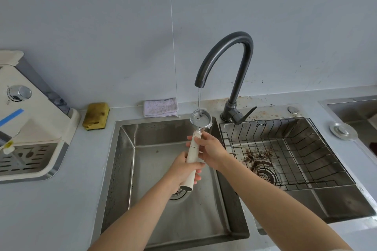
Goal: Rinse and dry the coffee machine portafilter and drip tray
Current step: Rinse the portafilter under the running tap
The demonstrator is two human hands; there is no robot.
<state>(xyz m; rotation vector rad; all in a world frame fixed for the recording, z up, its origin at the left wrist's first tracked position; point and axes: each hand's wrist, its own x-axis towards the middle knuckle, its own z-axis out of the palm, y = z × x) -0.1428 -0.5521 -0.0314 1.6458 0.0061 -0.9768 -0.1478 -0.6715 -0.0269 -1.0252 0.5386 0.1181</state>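
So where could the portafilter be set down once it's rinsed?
Bare counter lies in front of the coffee machine, left of the left basin. The back ledge holds a sponge and cloth. The right basin is crowded by a wire rack.

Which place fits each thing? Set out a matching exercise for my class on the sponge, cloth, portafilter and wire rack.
Things:
1. sponge
2. cloth
3. portafilter
4. wire rack

Places:
A. in the right sink basin
B. under the tap's stream
C. on the counter beside the coffee machine
D. against the wall, behind the left basin

Pairs: 1-C, 2-D, 3-B, 4-A
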